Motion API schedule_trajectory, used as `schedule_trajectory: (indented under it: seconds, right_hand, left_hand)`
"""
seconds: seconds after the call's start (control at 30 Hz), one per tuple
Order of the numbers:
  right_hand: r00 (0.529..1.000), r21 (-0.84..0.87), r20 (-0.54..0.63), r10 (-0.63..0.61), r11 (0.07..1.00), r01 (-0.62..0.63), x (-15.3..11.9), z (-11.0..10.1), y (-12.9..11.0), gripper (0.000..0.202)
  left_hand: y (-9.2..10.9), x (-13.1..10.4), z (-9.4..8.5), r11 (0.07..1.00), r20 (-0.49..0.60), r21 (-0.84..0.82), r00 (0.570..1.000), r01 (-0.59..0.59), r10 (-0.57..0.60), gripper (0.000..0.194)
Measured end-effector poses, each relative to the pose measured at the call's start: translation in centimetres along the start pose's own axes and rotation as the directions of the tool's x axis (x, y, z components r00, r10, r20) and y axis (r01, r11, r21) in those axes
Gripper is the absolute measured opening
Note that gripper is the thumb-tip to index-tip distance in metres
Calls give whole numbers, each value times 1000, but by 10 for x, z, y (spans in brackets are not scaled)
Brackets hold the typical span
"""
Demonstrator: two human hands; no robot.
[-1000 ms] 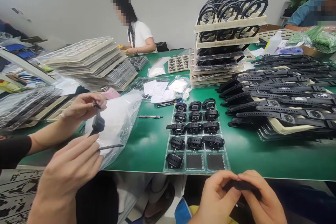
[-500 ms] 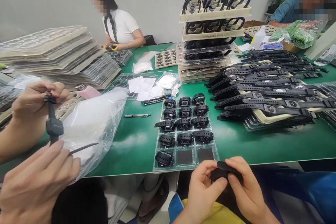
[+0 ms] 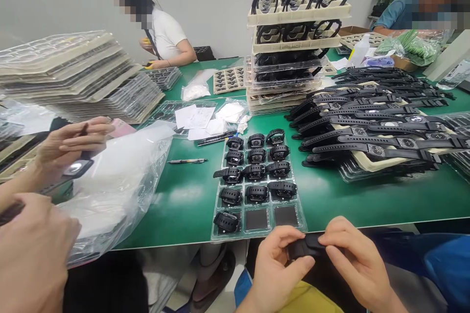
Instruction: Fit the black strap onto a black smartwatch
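Note:
Just below the table's near edge, both my hands hold one black watch (image 3: 304, 246) with its strap folded. My left hand (image 3: 273, 266) grips its left end and my right hand (image 3: 354, 259) pinches its right end. Directly beyond them a clear compartment tray (image 3: 259, 234) lies on the green table (image 3: 191, 195). Several rolled black watches (image 3: 257, 171) fill its far rows, and two cells in the near row are empty.
A co-worker's hand (image 3: 69, 144) at the left holds a watch (image 3: 77, 167) over a plastic bag (image 3: 121, 176). Flat watches (image 3: 374, 127) lie on trays at the right, stacked trays (image 3: 299, 49) stand behind, and more trays (image 3: 81, 78) are piled at the left. Two people sit at the far side.
My hands have stayed below the table edge, turning and folding the watch strap. The co-worker's watch has turned from hanging upright to lying flat, face up. The view has shifted a little to the right.

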State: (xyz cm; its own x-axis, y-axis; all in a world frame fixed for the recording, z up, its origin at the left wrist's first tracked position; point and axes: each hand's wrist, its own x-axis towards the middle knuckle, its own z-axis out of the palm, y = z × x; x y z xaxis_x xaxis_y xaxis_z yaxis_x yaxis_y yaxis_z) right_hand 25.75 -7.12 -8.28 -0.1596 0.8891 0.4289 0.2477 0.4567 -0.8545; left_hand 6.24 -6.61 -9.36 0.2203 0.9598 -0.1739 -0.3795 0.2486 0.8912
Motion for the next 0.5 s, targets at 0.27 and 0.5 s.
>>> schedule_trajectory:
  seconds: [0.27, 0.5]
  right_hand:
    - [988, 38, 156, 19, 999, -25, 6, -18, 3, 19]
    - [986, -98, 167, 30, 995, -13, 12, -17, 1, 11]
  left_hand:
    - [7, 2, 1, 996, 11, 77, 999, -40, 39, 28]
    - [3, 4, 2, 994, -11, 112, 1000, -18, 19, 29]
